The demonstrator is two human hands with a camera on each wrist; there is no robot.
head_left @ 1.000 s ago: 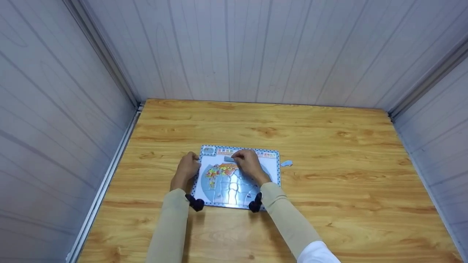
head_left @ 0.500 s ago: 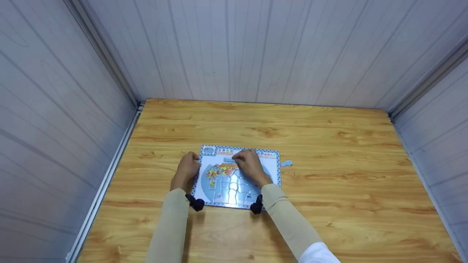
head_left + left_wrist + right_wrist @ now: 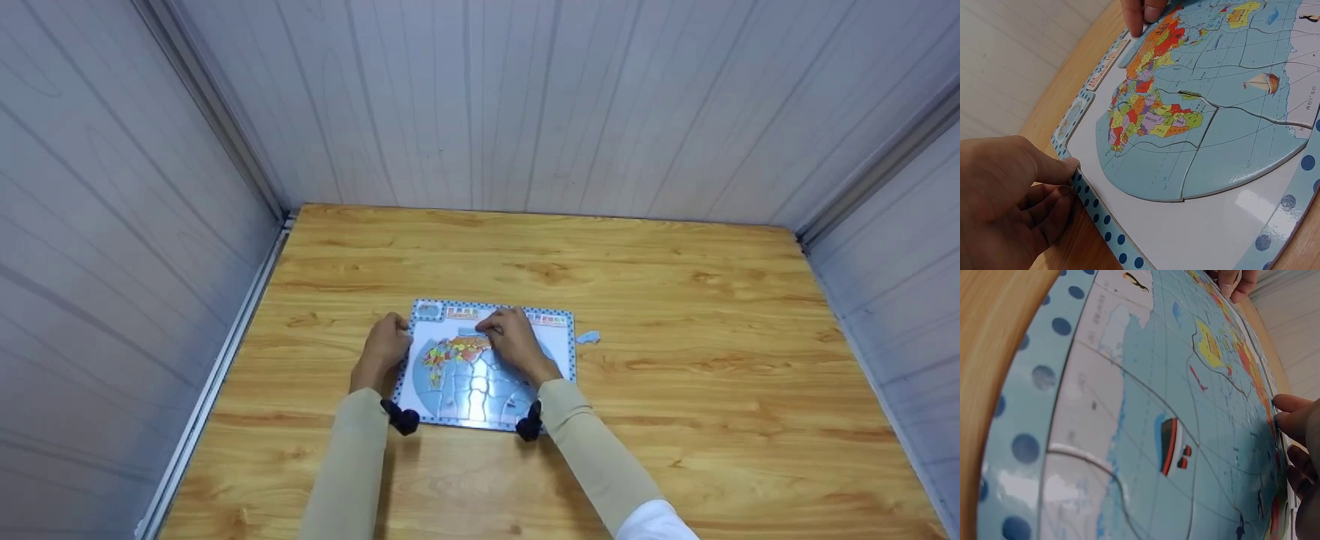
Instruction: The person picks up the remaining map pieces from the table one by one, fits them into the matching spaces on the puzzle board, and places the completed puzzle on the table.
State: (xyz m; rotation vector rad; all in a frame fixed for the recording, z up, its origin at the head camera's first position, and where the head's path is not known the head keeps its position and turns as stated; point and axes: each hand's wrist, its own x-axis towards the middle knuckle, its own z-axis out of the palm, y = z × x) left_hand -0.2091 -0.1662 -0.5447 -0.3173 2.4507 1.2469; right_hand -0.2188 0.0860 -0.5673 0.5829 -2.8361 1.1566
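A world map jigsaw puzzle board (image 3: pixel 431 328) with a blue dotted border lies on the table, most of its oval filled with pieces. My left hand (image 3: pixel 385 346) pinches the board's left edge; in the left wrist view its thumb (image 3: pixel 1067 169) is on the rim and the other fingers are curled below. At the top of the map, my right hand (image 3: pixel 516 339) pinches a narrow light blue puzzle piece (image 3: pixel 466 331) between thumb and fingertips. In the left wrist view that piece (image 3: pixel 1129 54) shows along the oval's upper edge, beside the orange countries.
A loose light blue puzzle piece (image 3: pixel 589 337) lies on the wooden table (image 3: pixel 675 300), just right of the board. Pale panel walls (image 3: pixel 487 105) enclose the table at the back and both sides. Black wrist cameras (image 3: pixel 405 421) hang near the board's front edge.
The light blue piece in my right hand has straightened and shifted slightly toward the map's top edge. My left hand has stayed at the board's edge.
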